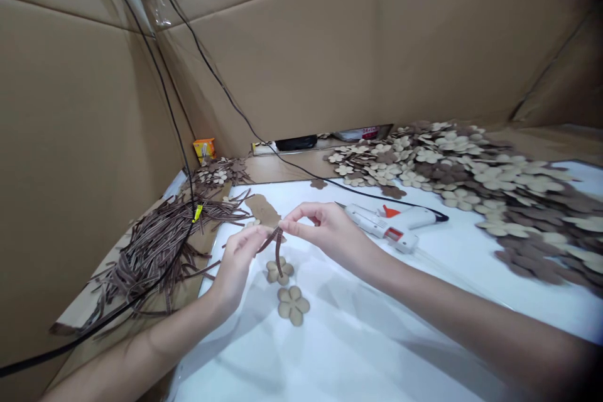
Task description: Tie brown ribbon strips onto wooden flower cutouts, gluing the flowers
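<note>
Two hands work close together: the left hand (235,264) and right hand (330,232) each pinch a looped brown strip (277,245), just above a tan flower cutout (279,271) on the white tabletop (339,352), with a hot glue gun (384,223) at two o'clock.

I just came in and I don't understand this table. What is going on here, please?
A person pinches a narrow brown strip between the fingers of the left hand and the right hand, above a white surface. Two tan flower cutouts lie just below. A white glue gun lies nearby, beside a heap of flower cutouts. A pile of brown strips lies to the left.
</note>
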Demonstrator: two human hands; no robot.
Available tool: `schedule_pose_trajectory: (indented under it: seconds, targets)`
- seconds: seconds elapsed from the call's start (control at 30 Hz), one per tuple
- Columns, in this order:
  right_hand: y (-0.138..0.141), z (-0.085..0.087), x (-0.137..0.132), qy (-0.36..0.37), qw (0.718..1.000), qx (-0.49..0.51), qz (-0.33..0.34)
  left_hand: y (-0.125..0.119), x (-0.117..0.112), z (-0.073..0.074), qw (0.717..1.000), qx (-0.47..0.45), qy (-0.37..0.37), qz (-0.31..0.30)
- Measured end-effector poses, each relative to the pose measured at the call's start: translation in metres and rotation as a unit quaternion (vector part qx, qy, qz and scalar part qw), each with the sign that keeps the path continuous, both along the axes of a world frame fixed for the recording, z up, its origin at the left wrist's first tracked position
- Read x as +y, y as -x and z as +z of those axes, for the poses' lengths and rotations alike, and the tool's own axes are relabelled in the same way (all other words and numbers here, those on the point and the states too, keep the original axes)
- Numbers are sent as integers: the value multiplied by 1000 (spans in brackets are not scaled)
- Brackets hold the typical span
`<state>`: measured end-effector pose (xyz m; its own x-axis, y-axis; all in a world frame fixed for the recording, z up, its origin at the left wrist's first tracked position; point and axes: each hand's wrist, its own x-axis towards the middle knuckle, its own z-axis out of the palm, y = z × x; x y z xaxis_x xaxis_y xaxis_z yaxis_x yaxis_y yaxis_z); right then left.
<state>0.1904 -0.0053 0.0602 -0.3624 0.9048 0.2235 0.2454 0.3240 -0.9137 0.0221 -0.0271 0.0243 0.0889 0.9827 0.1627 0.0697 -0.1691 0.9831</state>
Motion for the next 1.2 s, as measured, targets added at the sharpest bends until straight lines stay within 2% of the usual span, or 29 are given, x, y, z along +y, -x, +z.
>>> schedule_pose_trajectory:
  seconds: [0.1, 0.3, 0.5, 0.73, 0.83, 0.9, 0.97, 1.03, 1.1, 1.2]
  targets:
    - [1, 2, -2, 1, 1000, 1, -6, 1, 0, 0, 1000, 0, -11, 13]
    - [4, -1, -4, -9, 1000, -1, -21, -1, -3, 3, 995, 89, -31, 21]
    - [7, -6, -6, 33, 999, 31, -13, -4, -7, 5, 997, 61, -39, 28]
    - [8, -24, -8, 38, 999, -3, -11, 10, -2, 4, 990, 113, 69, -41]
    - [-1, -32, -4, -41, 994, -100, -10, 18, -2, -1, 984, 132, 102, -57]
    - [-8, -35, 2, -144, 973, -175, 40, 22, -4, -4, 981, 132, 130, -55]
    - [-14, -38, 12, -222, 939, -224, 135, 23, -8, -6, 978, 132, 153, -49]
    - [-16, -42, 22, -255, 904, -255, 230, 24, -10, -6, 975, 138, 170, -43]
    - [-14, -46, 31, -269, 875, -280, 287, 24, -12, -7, 972, 143, 180, -37]
    - [-9, -51, 37, -297, 854, -309, 297, 26, -12, -7, 972, 142, 186, -26]
